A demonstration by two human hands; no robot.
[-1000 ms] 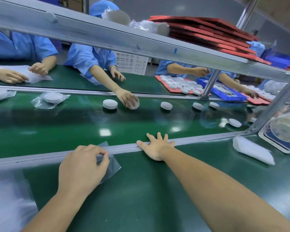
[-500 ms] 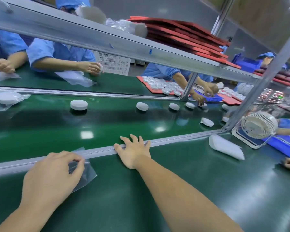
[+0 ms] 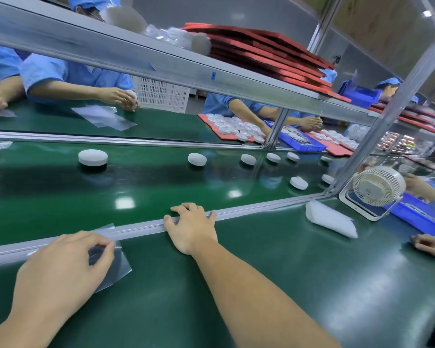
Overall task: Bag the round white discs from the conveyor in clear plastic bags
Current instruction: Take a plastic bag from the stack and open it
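My left hand [image 3: 60, 270] pinches a clear plastic bag [image 3: 113, 262] that lies flat on the green table beside the metal rail [image 3: 261, 209]. On that rail rests my right hand [image 3: 191, 227], fingers relaxed and holding nothing. Several round white discs ride the green conveyor [image 3: 48, 202] beyond the rail: the nearest disc [image 3: 93, 157] at the left, another disc [image 3: 197, 159] in the middle, and a third disc [image 3: 298, 183] to the right, closer to my side.
A stack of clear bags [image 3: 330, 222] lies on the table to the right, next to a small white fan [image 3: 377, 187]. Another person's hand [image 3: 431, 244] rests at the right edge. Workers in blue sit across the belt, with red trays of discs [image 3: 234, 129].
The discs have travelled left along the belt. The view has swung right. My right hand stays on the rail with its fingers more curled; my left hand keeps hold of the bag.
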